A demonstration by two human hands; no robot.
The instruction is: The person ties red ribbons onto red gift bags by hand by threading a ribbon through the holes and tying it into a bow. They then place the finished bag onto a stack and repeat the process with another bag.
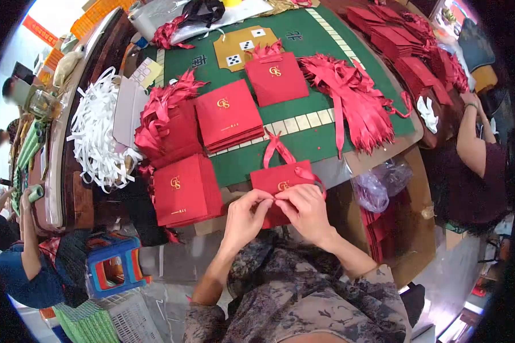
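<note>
A red paper gift bag (263,178) with gold lettering lies at the table's near edge, in front of my body. My left hand (247,220) and my right hand (303,211) meet over its front, thumbs and forefingers pinched together. Whatever is between the fingertips is too small to make out. One red ribbon loop (279,150) rises from the bag's top edge. Another red ribbon (310,174) curls down beside my right hand, its lower part hidden. To the left, a stack of red bags (186,194) reaches close to my left hand.
More red bags (229,114) and a bundle of red ribbons (355,108) lie on the green table mat (234,171). White ribbons (100,131) spill at left. An open cardboard box (412,223) stands below right. Other people, one with a bent arm (474,131), sit on both sides.
</note>
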